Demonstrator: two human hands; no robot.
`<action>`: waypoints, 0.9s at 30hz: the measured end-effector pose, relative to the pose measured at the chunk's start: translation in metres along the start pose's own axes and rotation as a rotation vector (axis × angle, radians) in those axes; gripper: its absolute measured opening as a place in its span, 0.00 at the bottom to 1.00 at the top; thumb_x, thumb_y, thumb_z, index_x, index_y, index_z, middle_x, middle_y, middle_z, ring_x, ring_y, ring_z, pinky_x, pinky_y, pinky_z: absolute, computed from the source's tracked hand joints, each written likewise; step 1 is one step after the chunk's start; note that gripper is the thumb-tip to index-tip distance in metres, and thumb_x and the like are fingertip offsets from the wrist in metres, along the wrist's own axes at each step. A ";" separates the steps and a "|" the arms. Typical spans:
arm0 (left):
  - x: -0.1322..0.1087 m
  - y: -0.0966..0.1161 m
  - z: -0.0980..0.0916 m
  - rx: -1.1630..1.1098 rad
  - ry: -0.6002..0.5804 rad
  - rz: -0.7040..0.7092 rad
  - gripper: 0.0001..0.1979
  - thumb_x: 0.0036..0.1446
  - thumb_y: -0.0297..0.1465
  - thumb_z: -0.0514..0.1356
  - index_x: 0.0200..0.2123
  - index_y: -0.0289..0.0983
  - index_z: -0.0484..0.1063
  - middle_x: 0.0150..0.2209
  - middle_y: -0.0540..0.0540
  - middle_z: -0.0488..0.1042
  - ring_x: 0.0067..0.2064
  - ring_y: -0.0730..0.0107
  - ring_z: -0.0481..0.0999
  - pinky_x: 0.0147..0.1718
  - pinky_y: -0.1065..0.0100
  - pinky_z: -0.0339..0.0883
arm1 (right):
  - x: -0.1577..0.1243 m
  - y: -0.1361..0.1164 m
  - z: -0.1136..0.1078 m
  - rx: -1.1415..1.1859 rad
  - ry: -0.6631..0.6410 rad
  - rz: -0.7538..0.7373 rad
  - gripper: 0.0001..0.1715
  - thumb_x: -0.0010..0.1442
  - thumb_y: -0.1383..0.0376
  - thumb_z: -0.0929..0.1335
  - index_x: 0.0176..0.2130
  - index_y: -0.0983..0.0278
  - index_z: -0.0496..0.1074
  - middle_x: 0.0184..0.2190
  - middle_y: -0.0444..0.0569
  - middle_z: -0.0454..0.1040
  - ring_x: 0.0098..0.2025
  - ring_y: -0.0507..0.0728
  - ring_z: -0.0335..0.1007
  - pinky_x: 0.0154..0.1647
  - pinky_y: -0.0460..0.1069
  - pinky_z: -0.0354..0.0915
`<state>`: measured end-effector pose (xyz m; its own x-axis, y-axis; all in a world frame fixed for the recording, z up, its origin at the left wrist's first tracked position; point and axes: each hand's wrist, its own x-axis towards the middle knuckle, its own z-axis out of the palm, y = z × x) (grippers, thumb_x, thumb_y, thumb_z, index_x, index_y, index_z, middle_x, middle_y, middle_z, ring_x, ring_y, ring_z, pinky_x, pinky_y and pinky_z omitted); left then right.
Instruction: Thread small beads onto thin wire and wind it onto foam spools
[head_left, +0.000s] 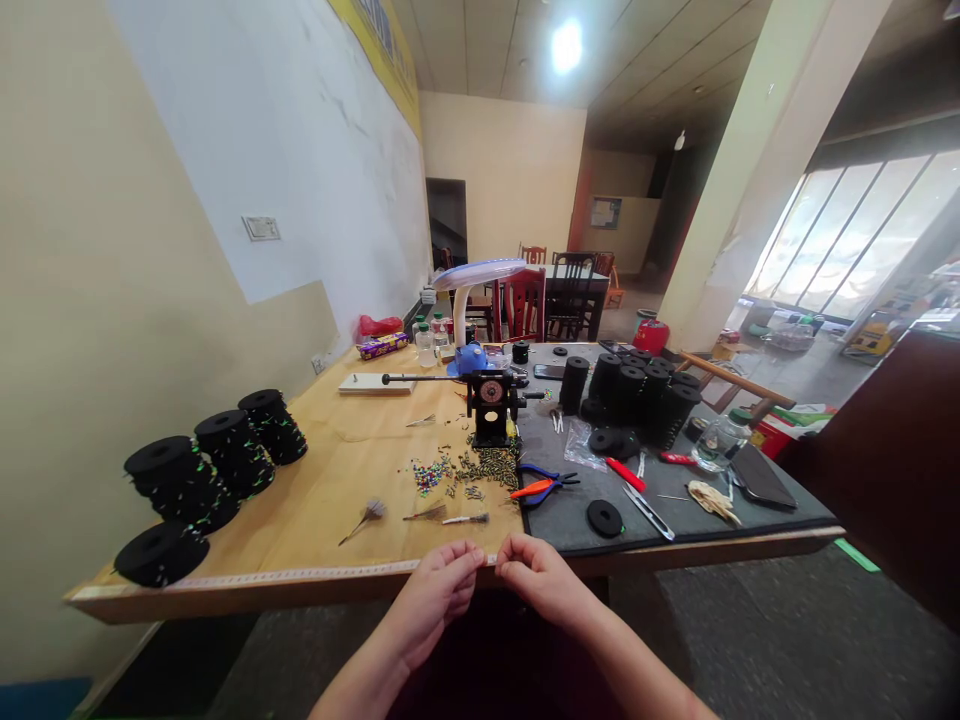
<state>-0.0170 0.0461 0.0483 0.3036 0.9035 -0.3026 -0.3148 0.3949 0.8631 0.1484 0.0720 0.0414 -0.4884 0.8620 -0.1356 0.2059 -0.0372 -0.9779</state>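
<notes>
My left hand (pixel 444 584) and my right hand (pixel 541 577) are close together at the table's front edge, fingertips pinched and a small gap between them. Whatever the fingers hold is too small to make out. Just beyond them lie thin brush-like bundles, one a pale-handled bundle (pixel 466 519) and another a feathery tuft (pixel 373 511). Farther off, small multicoloured beads (pixel 429 476) and a heap of dark little pieces (pixel 487 464) spread in front of a black hand-cranked machine (pixel 491 410). Pliers with blue and orange handles (pixel 541 485) rest right of the heap.
Black foam spools (pixel 225 450) with green bits stand at the left; more black spools (pixel 630 385) are stacked at the right. Scissors-like silver snips (pixel 651 512), a red-handled knife (pixel 625 473), a clear bottle (pixel 720 440) and a blue-based lamp (pixel 471 357) occupy the table. A measuring strip (pixel 300 575) runs along the front edge.
</notes>
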 end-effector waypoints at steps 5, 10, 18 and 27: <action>0.001 -0.004 -0.001 0.038 0.005 0.012 0.24 0.43 0.46 0.65 0.27 0.36 0.57 0.16 0.61 0.45 0.18 0.84 0.39 0.19 0.73 0.32 | -0.002 -0.002 0.001 -0.120 0.068 -0.059 0.06 0.52 0.67 0.61 0.26 0.70 0.62 0.20 0.40 0.58 0.24 0.42 0.48 0.24 0.38 0.48; 0.000 -0.005 -0.002 0.205 0.067 0.096 0.21 0.47 0.47 0.61 0.27 0.35 0.59 0.18 0.59 0.48 0.20 0.81 0.43 0.19 0.73 0.37 | -0.003 -0.001 0.004 -0.152 0.071 -0.084 0.07 0.53 0.67 0.62 0.28 0.70 0.63 0.21 0.41 0.60 0.24 0.43 0.50 0.24 0.38 0.48; -0.008 -0.006 -0.004 0.780 0.149 0.320 0.17 0.52 0.43 0.57 0.33 0.33 0.69 0.20 0.55 0.53 0.24 0.74 0.53 0.25 0.71 0.48 | -0.004 -0.002 -0.003 -0.297 0.086 -0.100 0.09 0.53 0.65 0.62 0.29 0.70 0.67 0.21 0.41 0.63 0.24 0.43 0.51 0.26 0.38 0.49; 0.008 -0.043 -0.020 0.704 0.076 0.176 0.26 0.43 0.54 0.57 0.25 0.34 0.67 0.23 0.49 0.63 0.27 0.70 0.60 0.28 0.70 0.55 | -0.020 0.005 -0.035 -0.756 0.377 -0.186 0.11 0.56 0.61 0.64 0.37 0.61 0.72 0.33 0.43 0.73 0.35 0.48 0.65 0.36 0.40 0.54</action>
<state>-0.0191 0.0394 0.0007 0.2309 0.9627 -0.1410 0.3080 0.0651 0.9492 0.1895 0.0722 0.0447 -0.2841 0.9359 0.2083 0.7249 0.3519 -0.5922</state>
